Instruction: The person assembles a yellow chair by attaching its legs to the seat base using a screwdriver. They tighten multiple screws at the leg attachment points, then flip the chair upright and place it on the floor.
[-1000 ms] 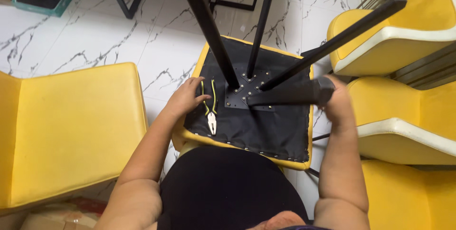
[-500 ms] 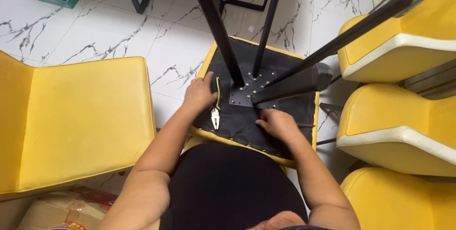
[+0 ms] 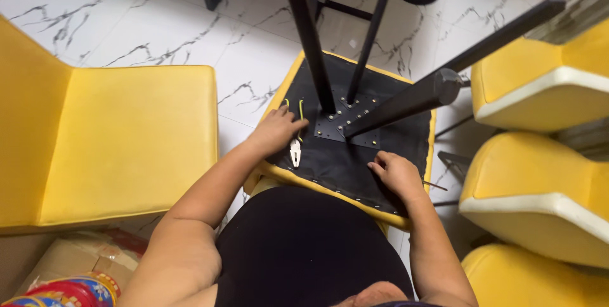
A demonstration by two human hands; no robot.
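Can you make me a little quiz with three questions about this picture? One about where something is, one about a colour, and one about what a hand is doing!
1. Where do the pliers lie?
A. On the black underside of the upturned chair
B. On the white marble floor
C. On the cardboard box

2. What colour are the chair seats all around?
A. Red
B. Green
C. Yellow

3. What is the right hand doing?
A. Holding a hammer up high
B. Resting empty on the black underside
C. Gripping a chair leg

Answers:
1. A, the pliers sit on the black cloth right beside the left hand.
2. C, the seat at the left and those at the right are all yellow.
3. B, its fingers lie on the cloth with nothing in them, below the black legs.
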